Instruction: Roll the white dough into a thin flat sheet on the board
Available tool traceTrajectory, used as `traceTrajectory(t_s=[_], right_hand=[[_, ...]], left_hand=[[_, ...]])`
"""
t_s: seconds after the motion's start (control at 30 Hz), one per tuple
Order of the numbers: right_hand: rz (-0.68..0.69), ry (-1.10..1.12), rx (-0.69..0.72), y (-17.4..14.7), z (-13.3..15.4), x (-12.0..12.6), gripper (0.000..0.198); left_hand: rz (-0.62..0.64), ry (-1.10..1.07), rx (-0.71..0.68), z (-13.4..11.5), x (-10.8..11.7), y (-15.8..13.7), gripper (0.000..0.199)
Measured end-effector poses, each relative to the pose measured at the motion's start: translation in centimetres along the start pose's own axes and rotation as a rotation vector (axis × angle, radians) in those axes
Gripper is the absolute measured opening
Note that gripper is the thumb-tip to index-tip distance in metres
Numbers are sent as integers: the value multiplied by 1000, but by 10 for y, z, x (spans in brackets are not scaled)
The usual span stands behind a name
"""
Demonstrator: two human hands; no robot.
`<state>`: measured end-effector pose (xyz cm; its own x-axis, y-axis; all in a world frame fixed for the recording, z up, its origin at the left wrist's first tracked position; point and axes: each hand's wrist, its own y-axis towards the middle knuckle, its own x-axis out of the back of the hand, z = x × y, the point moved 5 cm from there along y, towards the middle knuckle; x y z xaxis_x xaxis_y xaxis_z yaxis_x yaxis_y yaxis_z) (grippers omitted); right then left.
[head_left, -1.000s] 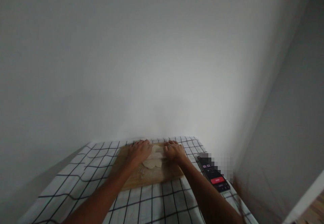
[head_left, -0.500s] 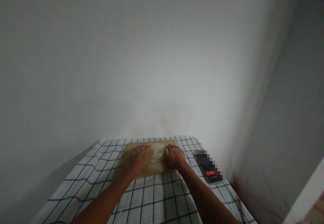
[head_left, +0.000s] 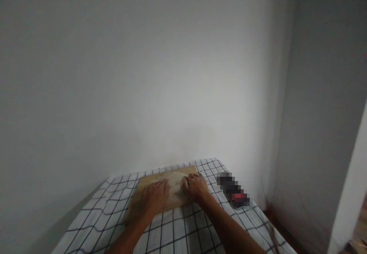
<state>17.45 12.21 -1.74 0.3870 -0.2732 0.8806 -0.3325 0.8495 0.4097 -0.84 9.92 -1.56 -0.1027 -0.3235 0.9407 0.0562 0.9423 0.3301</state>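
A pale, flattened piece of dough [head_left: 176, 178] lies on a wooden board [head_left: 139, 189]. At its left edge, my left hand [head_left: 156, 196] rests palm down with fingers stretched forward, partly over the board. My right hand [head_left: 196, 187] lies on the dough's right side, its fingers bent over that edge. The underside of both palms is hidden, as is the dough beneath them.
The board sits on a table covered with a white cloth with dark grid lines [head_left: 169, 229]. To the right lies a phone [head_left: 236, 196], partly pixelated. A pale wall [head_left: 172, 93] stands behind the table, and another wall [head_left: 312, 131] is at the right.
The view has tilted and turned slightly, so table and board appear slanted. My hands stay on the dough; the left fingers look flatter. The dough looks a little smoother and rounder.
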Motion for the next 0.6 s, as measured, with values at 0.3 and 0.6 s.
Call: traceTrajectory(t_s=[0.3, 0.6], right_hand=[[-52, 114, 29, 2, -9, -9, 32], [36, 156, 79, 1, -18, -8, 37]], left_hand=[[-88, -258, -40, 45, -13, -2, 49], [-100, -382, -30, 35, -3, -9, 43]])
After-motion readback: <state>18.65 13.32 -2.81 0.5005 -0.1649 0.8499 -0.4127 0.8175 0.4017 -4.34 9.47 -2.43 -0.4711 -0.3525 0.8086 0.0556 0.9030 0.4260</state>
